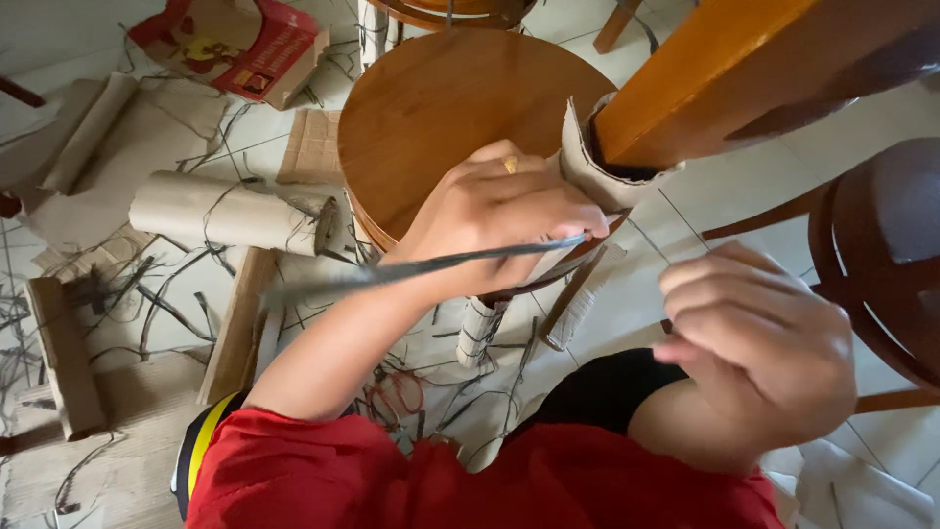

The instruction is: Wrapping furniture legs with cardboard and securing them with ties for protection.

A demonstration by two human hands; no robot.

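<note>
Two bare hands work close to a wooden leg (720,73) that comes in from the upper right, orange-brown and tilted. Its lower end is wrapped in a piece of brown cardboard (587,162). The left hand (499,220) is beside this wrapped end, and its fingers (548,211) are closed together around a thin dark strap (431,264). The strap runs from the fingers to the left, across the forearm, and looks blurred. A ring shows on one finger of this hand. The right hand (769,338) is lower and to the right, apart from the leg; its fingers (720,294) are curled in, almost a fist, but I cannot tell if they pinch something.

Behind the left hand stands a round wooden stool (431,108), with its seat seen from above. The tiled floor (901,137) is covered with cut dark strap pieces, flat cardboard sheets and a cardboard roll (220,211) that lies on its side to the left. A red printed box (240,44) lies at the top left. At the right edge there is a dark brown chair (891,255). The person wears a red shirt (441,485).
</note>
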